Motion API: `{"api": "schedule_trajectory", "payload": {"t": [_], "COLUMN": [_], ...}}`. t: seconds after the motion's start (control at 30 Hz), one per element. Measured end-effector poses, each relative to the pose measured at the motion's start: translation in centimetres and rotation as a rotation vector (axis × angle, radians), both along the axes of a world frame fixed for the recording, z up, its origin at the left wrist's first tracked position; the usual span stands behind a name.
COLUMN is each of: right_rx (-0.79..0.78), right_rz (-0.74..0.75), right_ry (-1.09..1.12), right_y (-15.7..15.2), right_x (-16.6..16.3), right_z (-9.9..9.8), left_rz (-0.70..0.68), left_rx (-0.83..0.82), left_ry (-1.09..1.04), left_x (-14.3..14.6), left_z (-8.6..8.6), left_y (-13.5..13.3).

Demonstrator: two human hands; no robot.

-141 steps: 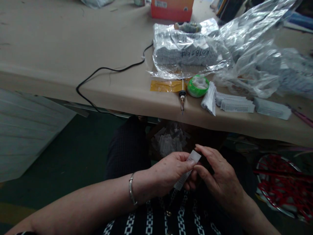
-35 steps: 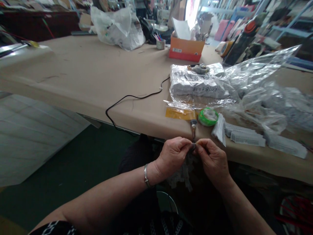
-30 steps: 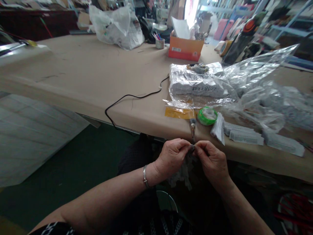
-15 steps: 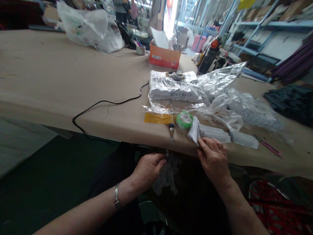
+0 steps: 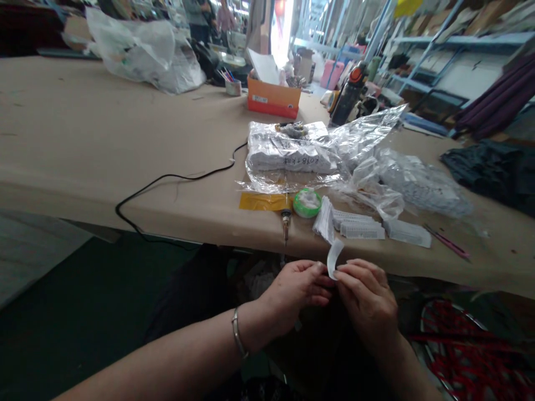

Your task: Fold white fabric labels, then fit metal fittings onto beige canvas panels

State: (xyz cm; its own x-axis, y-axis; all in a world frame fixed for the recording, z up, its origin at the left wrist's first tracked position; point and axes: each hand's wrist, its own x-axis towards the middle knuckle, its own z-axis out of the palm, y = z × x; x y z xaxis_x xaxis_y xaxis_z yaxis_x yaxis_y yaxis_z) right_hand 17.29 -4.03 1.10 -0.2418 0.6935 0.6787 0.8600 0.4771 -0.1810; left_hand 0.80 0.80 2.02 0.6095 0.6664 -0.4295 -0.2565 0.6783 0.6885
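Observation:
My right hand (image 5: 370, 303) pinches one end of a white label strip (image 5: 334, 257), which curls upward just off the table's front edge. Close beside it on the left is my left hand (image 5: 298, 289), fingers stretched towards the strip and slightly apart; I see nothing held in it. Behind the strip a fanned stack of white labels (image 5: 324, 220) lies on the table, with more label piles (image 5: 360, 226) to its right. A tool like a soldering iron (image 5: 286, 220) points over the edge, under yellow tape (image 5: 264, 201).
A green round tin (image 5: 307, 203) with white stuff in it stands beside the iron. Pink tweezers (image 5: 448, 243) lie at the right. Farther back are a plastic-wrapped white bundle (image 5: 292, 150), an orange box (image 5: 273, 100) and a dark bottle (image 5: 348, 97). A black cord (image 5: 167, 176) runs left over the edge.
My right hand has drawn a label strip from the stack towards me, over the edge. My left hand has left the white strips below the iron's tip and moved right, beside the right hand.

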Motion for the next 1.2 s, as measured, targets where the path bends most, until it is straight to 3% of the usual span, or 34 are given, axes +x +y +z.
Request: {"api": "schedule_trajectory", "payload": {"t": [0.1, 0.23, 0.3, 0.43, 0.5, 0.7, 0.83, 0.9, 1.0, 1.07, 1.13, 1.2], "right_rx": [-0.064, -0.111, -0.093, -0.078, -0.098, 0.035, 0.066, 0.059, 0.004, -0.005, 0.064, 0.211], "right_rz": [0.089, 0.121, 0.010, -0.366, -0.410, -0.279, -0.204, -0.099, 0.137, 0.217, 0.230, 0.235], "right_ry": [-0.008, -0.002, -0.018, -0.205, -0.279, -0.148, 0.077, 0.129, 0.045, -0.039, -0.085, -0.072], "right_y": [-1.5, -1.1, 0.3, 3.2, 3.9, 3.6, 2.6, 1.6, -0.2, -1.2, -1.5, -1.0], "right_x": [-1.0, -0.3, 1.0, 3.6, 4.3, 5.9, 5.4, 4.3, 1.8, 0.3, -0.7, -1.2], "right_z": [0.1, 0.4, 0.5, -0.2, -1.0, -2.4, -1.4, -0.8, -0.5, -0.9, -1.7, -2.5], "left_rz": [0.076, 0.131, 0.097, 0.040, 0.035, 0.013, 0.002, -0.019, 0.012, 0.087, 0.116, 0.022], "left_rx": [-0.148, -0.151, -0.127, -0.068, -0.062, -0.094, -0.118, -0.157, -0.156, -0.143, -0.146, -0.081], "left_ry": [-0.139, -0.038, 0.043, 0.165, 0.190, 0.205, 0.167, 0.140, 0.027, -0.022, -0.008, 0.000], "left_x": [1.3, 1.8, 1.7, 1.2, 1.1, 1.2, 1.5, 1.7, 2.1, 2.3, 2.2, 1.8], "left_z": [0.1, 0.0, 0.0, -0.2, -0.4, -0.9, -0.4, 0.0, 0.0, -0.6, -1.4, -2.1], "left_y": [0.2, 0.4, 0.4, 0.1, 0.0, 0.2, 0.2, 0.2, 0.0, -0.2, -0.3, 0.0]}}
